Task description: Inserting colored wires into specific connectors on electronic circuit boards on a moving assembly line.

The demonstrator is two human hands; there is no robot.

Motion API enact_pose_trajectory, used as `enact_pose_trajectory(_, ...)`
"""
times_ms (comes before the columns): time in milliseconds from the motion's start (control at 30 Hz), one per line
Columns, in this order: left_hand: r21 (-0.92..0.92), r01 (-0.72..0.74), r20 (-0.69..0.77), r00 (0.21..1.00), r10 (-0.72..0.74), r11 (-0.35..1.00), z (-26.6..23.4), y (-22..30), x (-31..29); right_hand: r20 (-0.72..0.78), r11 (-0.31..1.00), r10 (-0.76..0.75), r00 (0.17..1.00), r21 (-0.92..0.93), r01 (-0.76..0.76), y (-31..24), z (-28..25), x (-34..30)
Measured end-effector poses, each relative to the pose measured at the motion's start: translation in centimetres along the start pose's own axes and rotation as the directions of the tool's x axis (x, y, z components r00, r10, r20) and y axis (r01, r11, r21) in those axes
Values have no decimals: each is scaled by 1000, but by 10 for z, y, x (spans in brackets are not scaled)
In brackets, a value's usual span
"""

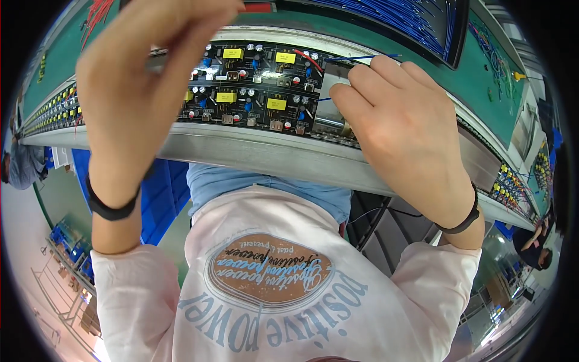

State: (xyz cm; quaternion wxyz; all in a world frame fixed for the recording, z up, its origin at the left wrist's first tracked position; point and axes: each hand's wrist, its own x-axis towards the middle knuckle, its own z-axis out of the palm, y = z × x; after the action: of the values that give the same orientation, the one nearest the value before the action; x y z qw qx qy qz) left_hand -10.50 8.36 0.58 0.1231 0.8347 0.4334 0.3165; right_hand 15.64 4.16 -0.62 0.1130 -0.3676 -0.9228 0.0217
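My left hand (pixel 129 78) is raised over the left of the circuit board panel, slightly blurred. Its thumb and index finger come together near the top edge; what lies between them, if anything, is hidden. Curled over the panel's right end is my right hand (pixel 404 114), with a blue wire (pixel 324 99) poking out from under its fingers. A second blue wire (pixel 356 58) runs just above its knuckles. The black circuit board panel (pixel 259 83) carries yellow block-shaped parts (pixel 276 104), blue discs and small cylinders. A red wire (pixel 309 59) stands at its upper right.
A metal conveyor rail (pixel 259 145) borders the panel on my side. Beyond are a black tray (pixel 461 36) of blue wires (pixel 386 18) and a green work surface (pixel 482 96) with loose wires. More boards (pixel 51 114) line the left; people (pixel 537 244) are at both sides.
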Motion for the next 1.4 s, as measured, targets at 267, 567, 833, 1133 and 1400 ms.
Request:
enact_pose_trajectory(267,-33,43,161,986,-37,999,11,42,-43,18,999,-26,1000,-28,26,-3,-5,2)
enact_pose_trajectory(567,-181,195,115,978,-176,964,37,58,-58,31,999,-17,999,-44,18,-3,-5,2)
enact_pose_trajectory(833,-188,150,81,987,-137,971,43,54,-59,38,998,-9,999,-65,11,-3,-5,3)
enact_pose_trajectory(1133,-210,135,71,990,-123,968,47,54,-61,78,993,-30,997,-111,38,-5,-7,3)
enact_pose_trajectory(1400,-166,103,132,988,-81,981,47,53,-57,221,981,-48,974,-172,87,-10,-16,9)
